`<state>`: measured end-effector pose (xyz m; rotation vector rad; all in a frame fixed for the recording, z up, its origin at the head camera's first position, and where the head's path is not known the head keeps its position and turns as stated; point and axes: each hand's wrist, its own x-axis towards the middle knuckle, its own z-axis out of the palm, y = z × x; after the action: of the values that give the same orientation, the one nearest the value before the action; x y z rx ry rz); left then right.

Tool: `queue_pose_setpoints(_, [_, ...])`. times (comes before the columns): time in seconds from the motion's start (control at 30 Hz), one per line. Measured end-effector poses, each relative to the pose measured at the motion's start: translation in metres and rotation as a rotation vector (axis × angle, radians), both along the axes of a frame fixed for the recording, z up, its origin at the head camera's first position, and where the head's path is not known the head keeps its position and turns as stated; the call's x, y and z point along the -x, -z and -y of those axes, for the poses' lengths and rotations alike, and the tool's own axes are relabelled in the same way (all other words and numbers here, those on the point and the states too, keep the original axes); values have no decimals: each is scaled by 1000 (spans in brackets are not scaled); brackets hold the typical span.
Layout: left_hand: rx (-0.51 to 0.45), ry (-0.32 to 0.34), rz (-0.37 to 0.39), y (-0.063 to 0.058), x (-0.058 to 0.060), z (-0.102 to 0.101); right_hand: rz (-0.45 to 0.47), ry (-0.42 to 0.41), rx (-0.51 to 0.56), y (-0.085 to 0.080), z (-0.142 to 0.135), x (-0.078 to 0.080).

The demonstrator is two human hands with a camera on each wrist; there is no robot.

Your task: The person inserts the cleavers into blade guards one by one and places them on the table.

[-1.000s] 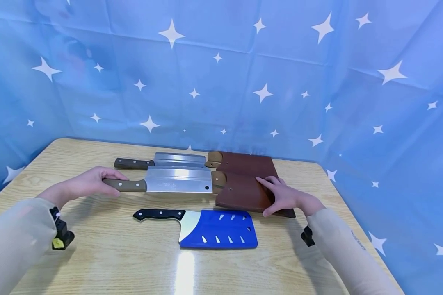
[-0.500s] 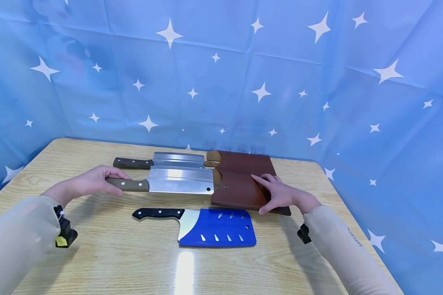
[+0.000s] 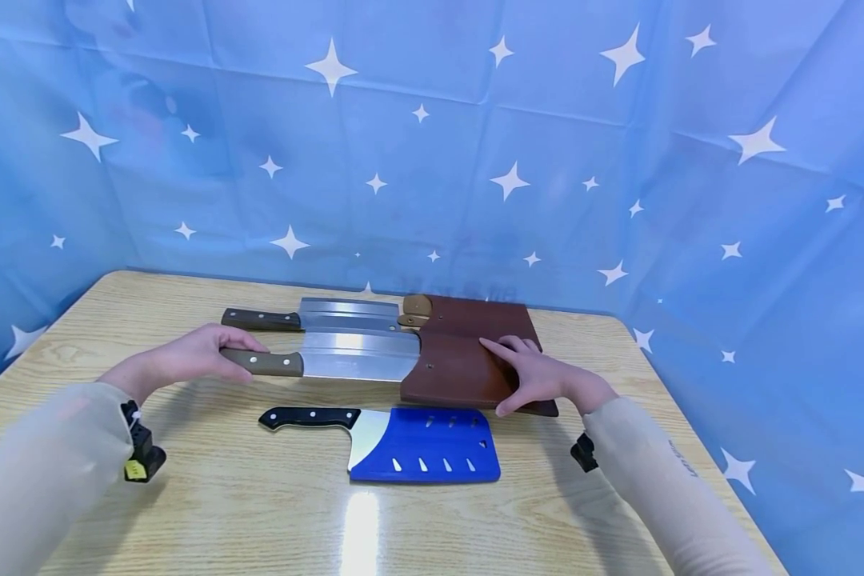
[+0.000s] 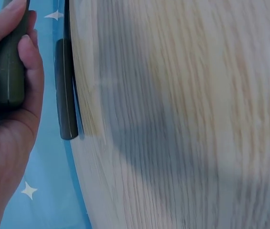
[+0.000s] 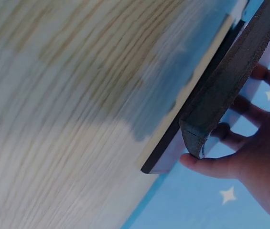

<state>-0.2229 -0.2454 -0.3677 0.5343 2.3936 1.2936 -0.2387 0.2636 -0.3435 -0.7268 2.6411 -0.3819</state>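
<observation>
Head view: from above the near side, facing forward and down, farthest off; covering surface (image 3: pixel 209 520), starred backdrop (image 3: pixel 432 144), left hand (image 3: pixel 187 358) and right hand (image 3: pixel 536 376). Left wrist view: close, looking along left hand and knife handle (image 4: pixel 8 78). Right wrist view: equally close, looking along right hand to brown sheath (image 5: pixel 225 81). Shared with head view: hand and item apiece.

Bright, fairly even light fills the head view. White glare streaks the surface (image 3: pixel 245 520) between six and seven o'clock, and a highlight catches the nearer bare blade (image 3: pixel 360 354); soft shadows fall beside the sleeves (image 3: pixel 58 464), toward eight and five o'clock. The backdrop (image 3: pixel 432 208) looks hazy at ten. Both wrist views are dimmer: the left bows the surface's edge, the right leaves the fingers (image 5: pixel 252 113) dark.
</observation>
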Motion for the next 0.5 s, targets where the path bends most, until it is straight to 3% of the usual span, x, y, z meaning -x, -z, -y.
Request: queue_pose_setpoints(0.5, [-6,17,12,2,9,-22,-24,-3,-31,-2,10,8])
